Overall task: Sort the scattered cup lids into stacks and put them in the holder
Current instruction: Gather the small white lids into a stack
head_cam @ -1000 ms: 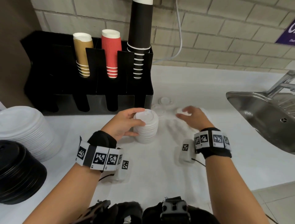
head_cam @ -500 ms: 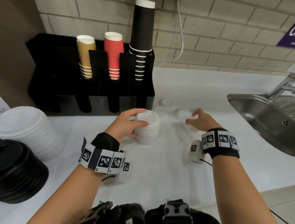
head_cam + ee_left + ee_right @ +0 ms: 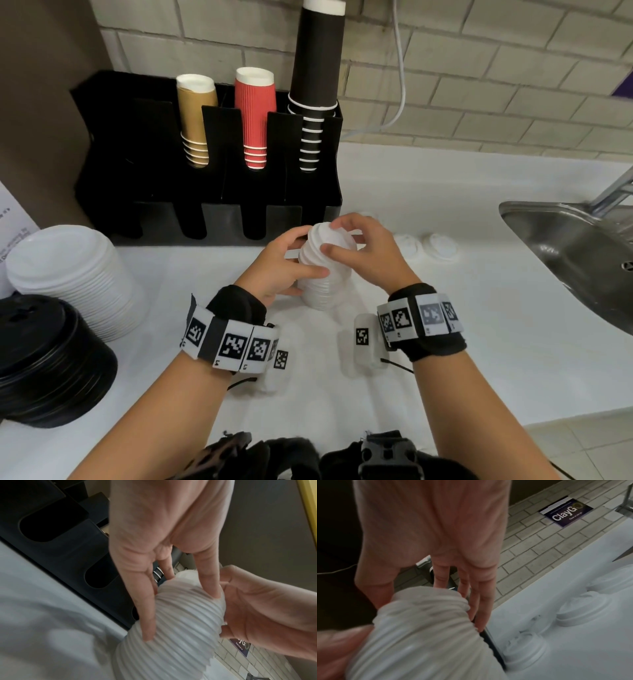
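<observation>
A stack of small white lids (image 3: 325, 291) stands on the white counter in front of the black holder (image 3: 144, 164). My left hand (image 3: 310, 255) grips the stack's side, thumb toward me and fingers behind it. My right hand (image 3: 330, 236) pinches the top white lid (image 3: 337, 236) on the stack between thumb and fingers. The left wrist view shows the ribbed stack (image 3: 180, 628) under my fingers (image 3: 147, 615). Two loose white lids (image 3: 406, 245) (image 3: 440, 246) lie to the right, and the right wrist view shows three loose lids (image 3: 580, 609).
The holder carries tan cups (image 3: 197, 120), red cups (image 3: 255, 116) and tall black cups (image 3: 317, 68). A stack of larger white lids (image 3: 68, 274) and a stack of black lids (image 3: 41, 359) sit at the left. A steel sink (image 3: 582, 260) is at the right.
My right hand took a loose lid from the counter at the right and carried it left onto the top of the stack. My left hand stayed on the stack.
</observation>
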The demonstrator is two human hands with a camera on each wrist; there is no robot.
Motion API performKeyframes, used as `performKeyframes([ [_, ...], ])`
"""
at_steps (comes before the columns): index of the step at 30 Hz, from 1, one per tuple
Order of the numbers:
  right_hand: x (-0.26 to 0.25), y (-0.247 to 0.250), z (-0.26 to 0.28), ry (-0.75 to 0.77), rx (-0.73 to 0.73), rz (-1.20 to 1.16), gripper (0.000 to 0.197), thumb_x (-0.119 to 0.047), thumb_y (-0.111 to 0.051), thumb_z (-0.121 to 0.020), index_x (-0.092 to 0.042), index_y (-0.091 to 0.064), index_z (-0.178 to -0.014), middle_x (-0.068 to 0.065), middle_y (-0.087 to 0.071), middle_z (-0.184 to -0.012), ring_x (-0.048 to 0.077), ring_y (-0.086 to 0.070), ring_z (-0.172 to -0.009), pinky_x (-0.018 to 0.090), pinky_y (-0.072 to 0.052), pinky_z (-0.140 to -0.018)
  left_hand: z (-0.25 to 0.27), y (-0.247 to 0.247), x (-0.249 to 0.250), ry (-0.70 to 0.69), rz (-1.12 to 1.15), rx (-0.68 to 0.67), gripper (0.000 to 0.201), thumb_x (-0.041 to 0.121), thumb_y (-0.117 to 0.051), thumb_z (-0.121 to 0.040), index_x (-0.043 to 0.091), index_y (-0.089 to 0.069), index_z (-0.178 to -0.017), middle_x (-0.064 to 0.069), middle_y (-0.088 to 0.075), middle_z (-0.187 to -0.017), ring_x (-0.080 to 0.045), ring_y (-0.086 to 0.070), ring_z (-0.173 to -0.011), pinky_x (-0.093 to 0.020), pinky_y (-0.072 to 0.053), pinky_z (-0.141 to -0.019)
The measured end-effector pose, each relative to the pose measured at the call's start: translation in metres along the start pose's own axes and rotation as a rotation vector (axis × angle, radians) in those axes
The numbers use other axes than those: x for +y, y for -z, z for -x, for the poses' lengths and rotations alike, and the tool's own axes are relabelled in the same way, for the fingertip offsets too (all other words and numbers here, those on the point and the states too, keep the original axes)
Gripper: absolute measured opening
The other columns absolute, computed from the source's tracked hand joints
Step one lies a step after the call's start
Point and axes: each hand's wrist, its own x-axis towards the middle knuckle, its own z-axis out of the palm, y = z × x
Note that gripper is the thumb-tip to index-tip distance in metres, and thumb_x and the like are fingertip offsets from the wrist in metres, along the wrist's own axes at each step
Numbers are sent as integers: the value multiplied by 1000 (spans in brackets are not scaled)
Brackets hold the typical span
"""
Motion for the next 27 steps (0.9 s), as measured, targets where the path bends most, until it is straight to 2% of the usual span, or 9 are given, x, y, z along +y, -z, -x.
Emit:
performKeyframes([
  [3, -4, -2, -2, 24, -35, 100, 37, -28, -80, -71, -27, -64, -104, -2, -55, -110, 11, -54, -103, 20, -43, -90, 0, -1, 0, 7, -18, 37, 77, 7, -82, -76, 39, -44, -135, 6, -54, -132, -22, -60, -114, -51, -57, -88],
  [6, -7, -3, -2, 14, -61, 165, 38, -28, -80, -70, -26, -65, -105, -1, -50, -106, 14, -51, -99, 14, -37, -80, -1, -1, 0, -7, -38, 46, 82, 7, -83, -74, 39, -40, -134, 8, -54, -129, -20, -64, -107, -43, -58, -83],
  [8, -10, -4, -3, 17, -89, 206, 38, -28, -80, -70, -27, -66, -105, -1, -49, -106, 14, -48, -100, 14, -34, -77, -1, -1, -1, -18, -56, 41, 76, 6, -84, -73, 35, -45, -132, 7, -56, -127, -20, -65, -105, -37, -58, -77],
  [11, -12, -5, -3, 17, -125, 236, 40, -29, -81, -70, -27, -66, -106, -1, -48, -109, 15, -47, -104, 19, -34, -82, -1, 0, -1, -30, -54, 27, 65, 2, -84, -71, 27, -55, -124, 7, -59, -125, -21, -66, -106, -28, -57, -68],
  [16, -10, -6, -1, 23, -115, 223, 44, -30, -85, -67, -25, -66, -107, -1, -49, -112, 16, -48, -107, 21, -37, -88, -4, 3, -3, -10, -38, 4, 65, -5, -82, -71, 26, -59, -123, 10, -59, -125, -22, -64, -109, -41, -60, -82],
  [20, -2, -6, 1, 25, -113, 158, 45, -31, -86, -67, -25, -65, -105, -2, -49, -112, 11, -48, -103, 8, -35, -81, -6, 7, -4, 6, -18, -43, 60, -5, -74, -78, 33, -57, -121, 8, -60, -124, -21, -66, -106, -42, -60, -84],
  [22, 3, -7, 4, 40, -99, 108, 40, -29, -85, -69, -23, -62, -102, 0, -49, -113, 10, -48, -102, 5, -35, -80, -7, 7, -2, 24, 7, -55, 54, 1, -68, -85, 37, -57, -125, 6, -60, -125, -20, -63, -111, -41, -59, -85],
  [24, 8, -8, 7, 58, -84, 62, 36, -28, -83, -72, -22, -59, -99, 0, -48, -113, 8, -47, -101, 5, -35, -82, -8, 5, 1, 51, 16, -50, 44, 5, -59, -90, 34, -63, -123, 3, -60, -128, -19, -58, -118, -44, -58, -89],
  [27, 13, -3, 8, 70, -213, 23, 38, -25, -82, -73, -20, -58, -102, -1, -48, -116, 2, -48, -103, 9, -39, -85, -10, 2, 3, 72, 8, -24, 37, 9, -54, -93, 31, -68, -119, 5, -59, -128, -17, -54, -121, -46, -56, -90],
])
